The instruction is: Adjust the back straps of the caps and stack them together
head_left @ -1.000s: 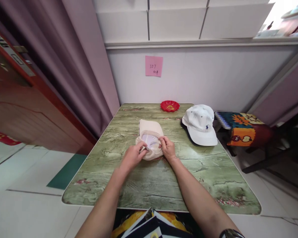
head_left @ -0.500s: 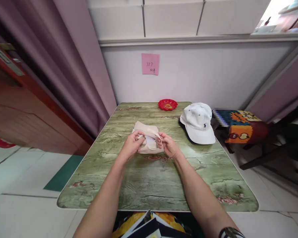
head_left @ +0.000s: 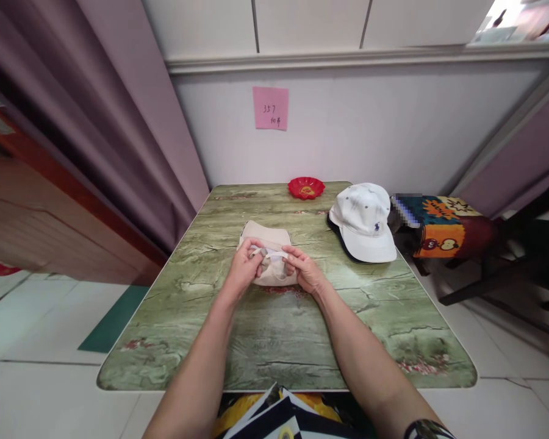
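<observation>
A beige cap (head_left: 271, 235) lies on the green wood-patterned table (head_left: 178, 317), its brim pointing away from me and its inside partly showing. My left hand (head_left: 246, 265) pinches the cap's back strap on the left side, where a small buckle seems to sit. My right hand (head_left: 303, 268) pinches the pale strap between thumb and fingers on the right side. The strap runs between the two hands over the opening of the cap. The fingertips hide part of it. To the right, a white cap (head_left: 362, 210) rests on top of a dark cap (head_left: 337, 235).
A red scalloped dish (head_left: 306, 188) stands at the table's back edge by the wall. A pink paper note (head_left: 271, 108) is stuck on that wall. Right of the table is a stool with a patterned cover (head_left: 448, 228). A purple curtain (head_left: 132, 122) and a wooden door are at left.
My right hand has moved slightly left, bringing the strap closer to my left hand. Both hands still pinch the strap. The view has shifted slightly.
</observation>
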Available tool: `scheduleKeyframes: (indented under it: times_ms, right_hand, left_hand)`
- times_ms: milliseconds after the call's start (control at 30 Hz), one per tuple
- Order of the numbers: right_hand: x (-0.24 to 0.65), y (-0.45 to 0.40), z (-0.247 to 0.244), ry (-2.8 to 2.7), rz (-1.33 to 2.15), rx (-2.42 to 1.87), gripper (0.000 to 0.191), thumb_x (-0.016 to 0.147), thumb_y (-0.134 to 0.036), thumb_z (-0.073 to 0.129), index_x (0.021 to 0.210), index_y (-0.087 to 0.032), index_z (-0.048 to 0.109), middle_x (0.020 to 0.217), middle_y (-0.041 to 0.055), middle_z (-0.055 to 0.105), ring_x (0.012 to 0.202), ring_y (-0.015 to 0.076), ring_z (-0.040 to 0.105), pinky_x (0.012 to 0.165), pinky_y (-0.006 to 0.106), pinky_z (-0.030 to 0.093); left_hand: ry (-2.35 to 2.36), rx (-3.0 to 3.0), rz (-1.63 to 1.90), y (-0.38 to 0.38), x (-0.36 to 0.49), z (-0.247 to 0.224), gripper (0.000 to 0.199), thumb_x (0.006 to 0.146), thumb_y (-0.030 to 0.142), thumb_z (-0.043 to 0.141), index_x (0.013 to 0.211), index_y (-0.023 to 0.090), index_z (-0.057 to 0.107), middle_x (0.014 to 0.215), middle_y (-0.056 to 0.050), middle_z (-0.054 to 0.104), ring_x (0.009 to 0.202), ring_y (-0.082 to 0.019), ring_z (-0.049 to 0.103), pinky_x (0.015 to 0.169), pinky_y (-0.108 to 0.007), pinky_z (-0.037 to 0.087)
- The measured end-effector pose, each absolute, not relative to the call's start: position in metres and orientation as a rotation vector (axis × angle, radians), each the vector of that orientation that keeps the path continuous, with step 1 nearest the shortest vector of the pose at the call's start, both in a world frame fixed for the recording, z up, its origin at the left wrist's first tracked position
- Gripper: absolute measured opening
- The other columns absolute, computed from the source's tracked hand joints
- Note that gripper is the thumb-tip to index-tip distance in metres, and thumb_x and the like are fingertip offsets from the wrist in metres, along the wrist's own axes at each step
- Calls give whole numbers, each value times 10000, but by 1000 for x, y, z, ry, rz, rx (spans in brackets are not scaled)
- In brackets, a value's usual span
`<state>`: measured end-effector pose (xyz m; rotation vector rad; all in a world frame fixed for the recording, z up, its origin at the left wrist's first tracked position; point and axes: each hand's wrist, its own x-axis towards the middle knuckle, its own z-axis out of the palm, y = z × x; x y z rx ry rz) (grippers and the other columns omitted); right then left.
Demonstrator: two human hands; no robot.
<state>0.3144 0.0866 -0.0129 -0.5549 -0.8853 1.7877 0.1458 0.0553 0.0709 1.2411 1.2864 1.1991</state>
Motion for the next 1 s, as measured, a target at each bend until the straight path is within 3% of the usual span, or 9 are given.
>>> scheduleKeyframes:
  times_ms: [167,300,400,500,633,733,900,1000]
  right_hand:
    - [315,84,-7,-843,1866,-541,378,670,-277,805,1008,-192,657,704,-33,580,553,74,439,535,207,372]
    - [316,83,-3,-863,1955,-508,335,668,-217,756,981,-187,639,726,-44,549,481,36,300,433,173,218]
    - [317,84,-3,-911,1939,-519,325,731,-308,711,1021,-176,648,784,-20,572,457,24,221,421,187,121]
    - [315,84,-5,-986,1900,-578,396,806,-472,658,1045,-156,649,705,-25,538,432,28,198,422,208,87]
    - [313,83,-7,-1024,1873,-662,415,814,-566,645,848,-155,599,554,-76,395,413,32,162,421,217,67]
    - [314,83,-8,-1008,1905,-609,411,787,-525,700,717,-184,482,554,-83,367,425,33,167,421,212,75]
    - [321,82,-9,-906,1945,-476,386,762,-439,750,728,-199,448,543,-98,358,424,37,150,413,196,96]
    - [323,83,-9,-808,1935,-435,374,755,-403,759,736,-208,440,529,-106,339,420,41,148,407,184,123]
  left_hand:
    - [1301,1180,1207,54,146,70,265,711,318,655,910,188,538,449,113,453,304,-43,345,345,-145,203]
    - [1285,1182,1191,51,145,69,333,679,327,701,937,157,577,512,61,553,409,-81,498,430,-169,373]
    - [1250,1214,1176,50,144,66,420,624,287,760,980,153,582,565,47,596,495,-102,566,529,-197,444]
    - [1272,1277,1204,51,144,60,411,628,274,769,975,158,584,556,59,577,484,-94,536,523,-193,419]
    - [1379,1417,1270,54,142,53,361,644,263,761,958,169,609,666,40,606,504,-85,511,512,-194,402]
    - [1510,1600,1317,55,141,50,269,666,247,750,905,174,650,819,9,634,537,-76,517,543,-207,429]
    - [1573,1899,1361,51,141,54,223,775,296,706,976,198,706,909,-18,637,566,-89,541,608,-241,474]
    - [1636,2139,1317,46,142,60,256,831,335,676,1057,222,716,1052,-69,652,761,-152,624,707,-267,494]
